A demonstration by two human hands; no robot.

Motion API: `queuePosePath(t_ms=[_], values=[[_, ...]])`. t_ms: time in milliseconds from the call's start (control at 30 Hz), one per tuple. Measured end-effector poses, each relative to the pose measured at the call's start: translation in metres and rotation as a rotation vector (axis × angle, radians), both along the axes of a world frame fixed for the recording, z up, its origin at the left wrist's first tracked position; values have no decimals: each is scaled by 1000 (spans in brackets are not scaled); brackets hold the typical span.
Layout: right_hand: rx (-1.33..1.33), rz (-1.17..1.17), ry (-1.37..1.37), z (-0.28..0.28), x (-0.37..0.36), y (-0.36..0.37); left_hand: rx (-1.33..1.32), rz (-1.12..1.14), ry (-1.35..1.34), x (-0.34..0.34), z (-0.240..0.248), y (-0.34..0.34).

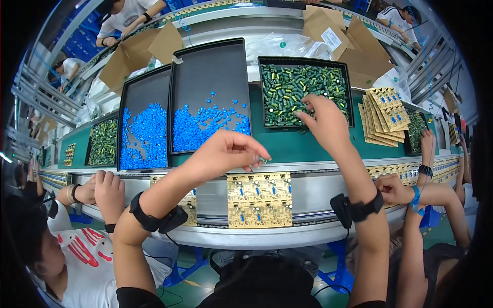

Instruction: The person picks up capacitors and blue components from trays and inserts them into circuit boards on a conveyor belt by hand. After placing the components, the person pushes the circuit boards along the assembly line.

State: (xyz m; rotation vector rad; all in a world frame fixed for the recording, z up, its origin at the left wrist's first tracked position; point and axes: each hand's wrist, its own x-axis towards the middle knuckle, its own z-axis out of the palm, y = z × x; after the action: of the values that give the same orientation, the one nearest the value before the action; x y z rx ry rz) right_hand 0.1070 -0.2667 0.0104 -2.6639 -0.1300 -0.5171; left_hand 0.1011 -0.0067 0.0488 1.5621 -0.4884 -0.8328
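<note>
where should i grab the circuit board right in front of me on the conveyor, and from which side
Probably pinch the circuit board by its left and right edges, coming from above. It lies flat with blue components on its face, and its near edge runs along the conveyor rail, while both side edges look free.

Lighting: bright, fairly even, indoor; we record one small white lamp (5, 157) at the far left edge. Glare: pale highlights on clear plastic (292, 47), upper centre. Distortion: we find the metal rail (303, 237) bowed, corners black. Focus: central circuit board (259, 200) fairly crisp; outer rim soft.
</note>
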Motion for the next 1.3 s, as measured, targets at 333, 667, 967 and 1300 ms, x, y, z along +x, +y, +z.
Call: queuePosePath(t_ms=[333,667,967,1300], values=[[190,81,146,-14,28,9,536,-183,-768,-52,-15,16],[187,94,33,-19,23,12,615,-277,-996,-69,-29,28],[256,75,-41,-19,18,14,633,-257,-1091,-74,-30,31],[271,133,-145,-21,13,15,649,-283,-1203,-83,-32,35]])
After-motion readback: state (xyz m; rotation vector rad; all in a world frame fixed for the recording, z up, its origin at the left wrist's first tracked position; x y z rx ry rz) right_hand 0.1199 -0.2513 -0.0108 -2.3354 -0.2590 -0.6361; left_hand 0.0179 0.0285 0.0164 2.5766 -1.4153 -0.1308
